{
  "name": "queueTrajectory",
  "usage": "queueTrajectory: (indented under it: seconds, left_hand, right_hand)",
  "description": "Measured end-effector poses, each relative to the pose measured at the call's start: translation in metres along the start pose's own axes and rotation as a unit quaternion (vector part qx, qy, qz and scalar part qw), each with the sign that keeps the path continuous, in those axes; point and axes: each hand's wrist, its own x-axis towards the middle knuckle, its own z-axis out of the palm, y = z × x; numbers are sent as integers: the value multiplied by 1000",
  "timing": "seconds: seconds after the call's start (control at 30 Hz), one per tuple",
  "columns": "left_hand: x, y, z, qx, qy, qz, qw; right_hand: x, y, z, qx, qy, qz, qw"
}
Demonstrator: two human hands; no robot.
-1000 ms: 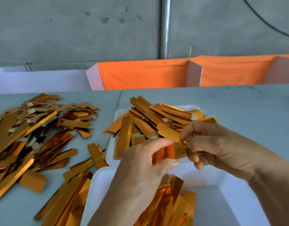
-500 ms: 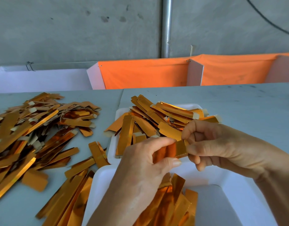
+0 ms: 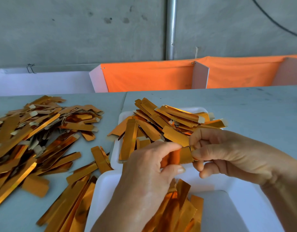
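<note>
A shiny gold card strip (image 3: 183, 155) is held between both hands above the near white tray (image 3: 228, 186). My left hand (image 3: 144, 178) grips its left part with thumb below and fingers curled over it. My right hand (image 3: 228, 153) pinches its right end with curled fingers. Most of the strip is hidden inside my left hand. Several more gold strips (image 3: 181, 213) hang or lie below my left hand in the near tray.
A far white tray (image 3: 122, 116) holds a heap of folded gold strips (image 3: 161, 124). A large loose pile of gold strips (image 3: 35, 136) covers the grey table on the left. Orange cloth bins (image 3: 147, 76) line the table's far edge, before a concrete wall and metal pipe (image 3: 171, 27).
The hands and the strip have hardly moved; my right fingers shifted slightly at the strip's end.
</note>
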Motion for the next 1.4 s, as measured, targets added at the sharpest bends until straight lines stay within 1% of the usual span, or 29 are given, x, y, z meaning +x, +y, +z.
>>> queueTrajectory:
  seconds: [0.27,0.5,0.7,0.83,0.93,1.03,1.17,1.3,1.4]
  left_hand:
    - [1,-1,-2,-18,-11,-6,1000]
    - [1,-1,-1,35,4,3,999]
    - [0,0,2,60,20,6,998]
    - [-1,-1,1,44,21,7,999]
    - [0,-3,-1,-4,12,4,1000]
    - [0,-1,-5,-68,0,-10,998]
    - [1,2,-7,-122,0,-19,992]
    - [0,6,-8,-111,3,7,994]
    - [0,6,-5,-65,3,39,997]
  right_hand:
    - [-1,-1,2,-12,27,10,1000]
    - [3,1,6,-75,46,-1,996]
    - [4,3,4,-89,41,-11,995]
    - [4,5,0,-45,22,-31,998]
    - [4,8,-3,-4,-8,-45,999]
    - [6,11,-6,62,-51,-61,995]
    - [9,14,-9,124,-121,-85,981]
    - [10,16,-10,127,-122,-77,981]
    - [8,13,-10,103,-96,-60,988]
